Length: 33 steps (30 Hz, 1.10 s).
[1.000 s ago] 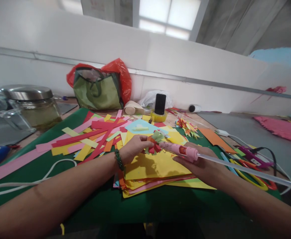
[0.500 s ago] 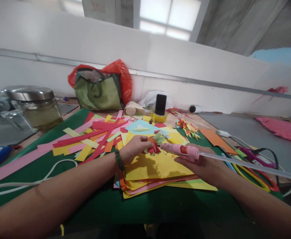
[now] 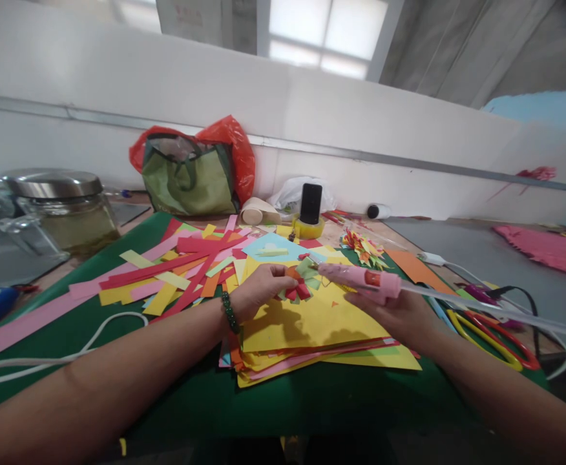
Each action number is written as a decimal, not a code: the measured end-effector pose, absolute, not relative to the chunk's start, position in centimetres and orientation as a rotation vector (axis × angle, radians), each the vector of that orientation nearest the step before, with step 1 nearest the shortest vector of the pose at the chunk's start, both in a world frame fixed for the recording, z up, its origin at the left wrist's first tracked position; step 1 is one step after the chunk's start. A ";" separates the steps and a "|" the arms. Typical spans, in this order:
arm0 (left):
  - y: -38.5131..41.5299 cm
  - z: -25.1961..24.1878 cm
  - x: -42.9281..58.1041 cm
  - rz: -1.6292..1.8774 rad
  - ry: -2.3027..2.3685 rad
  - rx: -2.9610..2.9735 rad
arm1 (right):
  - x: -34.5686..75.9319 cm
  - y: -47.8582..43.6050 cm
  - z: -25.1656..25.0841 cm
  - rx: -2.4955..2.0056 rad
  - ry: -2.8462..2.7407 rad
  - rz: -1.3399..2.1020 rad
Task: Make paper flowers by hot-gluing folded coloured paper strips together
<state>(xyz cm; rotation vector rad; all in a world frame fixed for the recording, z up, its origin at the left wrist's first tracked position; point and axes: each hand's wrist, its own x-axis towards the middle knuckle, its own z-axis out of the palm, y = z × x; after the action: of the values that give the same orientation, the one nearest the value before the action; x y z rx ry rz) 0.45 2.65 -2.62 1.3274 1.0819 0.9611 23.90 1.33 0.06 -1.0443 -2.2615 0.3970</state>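
Fingers of the left hand (image 3: 258,294) are pinching a small paper flower (image 3: 298,290) at its near edge, thumb and forefinger almost meeting on it. Red, orange and pale green petals are showing past the fingertips, and the flower is sitting over a stack of coloured paper (image 3: 302,330), though whether it is touching the top yellow sheet one cannot tell. Fingers of the right hand (image 3: 402,318) are curling round a pink glue gun (image 3: 358,279), partly hidden behind it. Its tip is pointing at the pale green petals, very near; contact is not showing clearly. A long clear glue stick (image 3: 486,307) is jutting from the gun's back. Paper strips (image 3: 167,273) are lying loosely to the left, and a fringed paper cluster (image 3: 364,249) is lying beyond the gun.
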 end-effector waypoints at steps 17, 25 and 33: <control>3.7 -2.2 -0.1 1.430 1.143 0.845 | 33.2 9.9 -0.8 -1.883 -1.695 0.236; 3.9 -1.8 -0.4 1.601 1.112 0.763 | 34.9 10.9 -4.0 -2.150 -1.943 0.336; 4.4 -1.7 -0.8 1.631 1.073 0.709 | 33.0 7.5 -0.9 -2.190 -2.270 -0.260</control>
<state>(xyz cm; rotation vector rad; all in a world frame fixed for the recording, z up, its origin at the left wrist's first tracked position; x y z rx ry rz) -0.82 4.35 -1.75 0.7088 1.0728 1.6314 33.03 7.49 -0.85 -2.1899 -2.2698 -0.2602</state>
